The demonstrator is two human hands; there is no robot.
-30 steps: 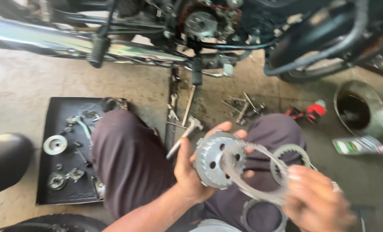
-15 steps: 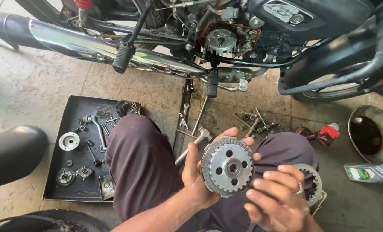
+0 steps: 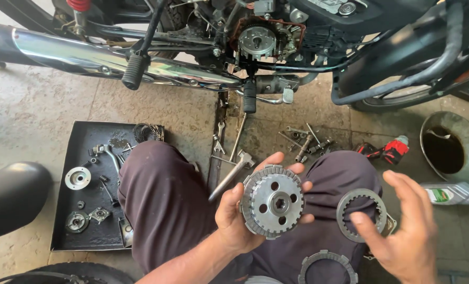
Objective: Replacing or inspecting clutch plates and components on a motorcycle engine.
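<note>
My left hand [image 3: 240, 221] grips a round toothed metal clutch hub [image 3: 271, 201] with several holes in its face, held above my lap. My right hand [image 3: 405, 231] hovers to the right of it with fingers spread and nothing in it. Just beside its fingertips a thin toothed metal ring plate [image 3: 362, 213] lies on my right thigh. Another ring plate [image 3: 326, 265] lies lower, between my legs. Ahead stands a motorcycle with its engine side cover off and a clutch basket [image 3: 256, 42] showing.
A black tray [image 3: 71, 158] with small metal parts lies on the floor at left. Wrenches [image 3: 229, 152] and bolts [image 3: 303, 142] lie before my knees. A chrome exhaust pipe [image 3: 87, 55] runs along the bike. A metal funnel pan [image 3: 450, 147], a red tool [image 3: 387, 151] and an oil bottle [image 3: 450, 193] sit right.
My right hand has let go of the ring plates and drawn away to the right; one plate now rests on my thigh. The view has tilted up toward the engine.
</note>
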